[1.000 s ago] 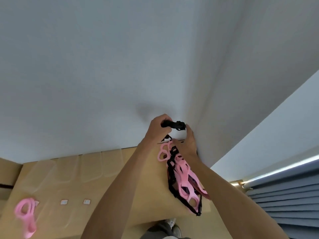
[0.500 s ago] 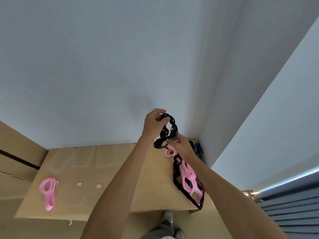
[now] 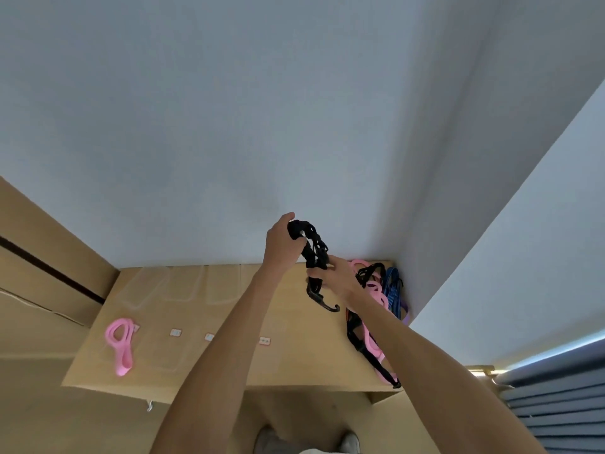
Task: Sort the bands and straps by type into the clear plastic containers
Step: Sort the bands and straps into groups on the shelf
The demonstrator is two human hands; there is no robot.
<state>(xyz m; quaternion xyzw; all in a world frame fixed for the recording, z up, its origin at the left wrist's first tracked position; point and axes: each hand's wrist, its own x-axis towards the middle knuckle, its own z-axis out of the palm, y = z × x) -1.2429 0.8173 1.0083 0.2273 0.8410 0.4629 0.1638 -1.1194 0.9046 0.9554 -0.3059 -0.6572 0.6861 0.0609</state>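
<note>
- A pink band (image 3: 120, 345) is seen lying at the table's (image 3: 229, 365) left end.
- A black strap (image 3: 312, 257) is gripped above the table by the left hand (image 3: 281, 246), fingers curled.
- Its lower part is pinched by the right hand (image 3: 334, 277).
- Tangled bands (image 3: 376, 309) are piled at the right.

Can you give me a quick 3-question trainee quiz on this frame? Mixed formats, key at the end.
1. True or false: both hands grip the black strap.
2. Multiple choice: where does the lone pink band lie? A) the table's left side B) on the pile at the right C) in the left hand
3. Short answer: what hangs at the lower end of the black strap?

Key:
1. True: the left hand grips its top and the right hand pinches it lower down.
2. A: on the table, apart from the pile of bands and straps at the right.
3. A black hook.
</note>
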